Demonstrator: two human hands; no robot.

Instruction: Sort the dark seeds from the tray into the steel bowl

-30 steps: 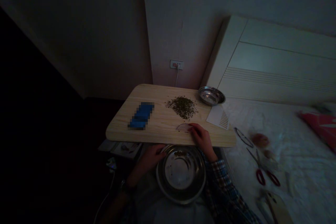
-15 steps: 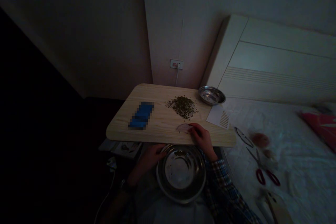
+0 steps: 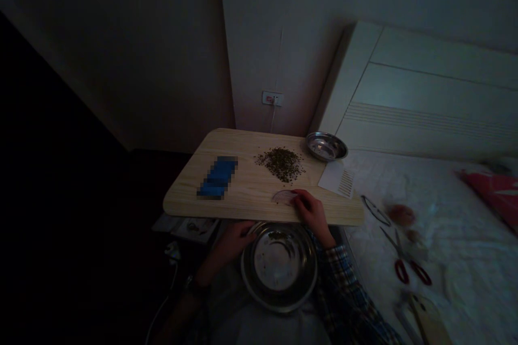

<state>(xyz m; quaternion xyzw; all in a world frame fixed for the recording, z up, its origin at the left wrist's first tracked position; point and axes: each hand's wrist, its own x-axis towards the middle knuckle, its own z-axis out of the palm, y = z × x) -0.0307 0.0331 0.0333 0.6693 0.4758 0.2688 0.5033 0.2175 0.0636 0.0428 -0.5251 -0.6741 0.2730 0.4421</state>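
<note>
My left hand (image 3: 242, 234) is closed on the near-left rim of a steel basin (image 3: 279, 299), which rests on my lap under the table's front edge. A few dark grains lie inside the basin. On the tabletop, my right hand (image 3: 311, 213) pinches a thin, pale, curved piece (image 3: 284, 195), clear-looking with a rounded edge; its exact kind is hard to make out. One or two loose grains sit by this piece. Beyond it spreads a pile of small greenish-brown grains (image 3: 282, 163) on the light wooden table (image 3: 243, 207).
A smaller steel bowl (image 3: 326, 146) stands at the table's back right corner, beside a white card with slots (image 3: 338, 180). A blurred-out blue rectangle (image 3: 218, 178) lies at left. On the bed to the right are red-handled scissors (image 3: 404, 261), glasses (image 3: 376, 211) and a phone (image 3: 429, 318).
</note>
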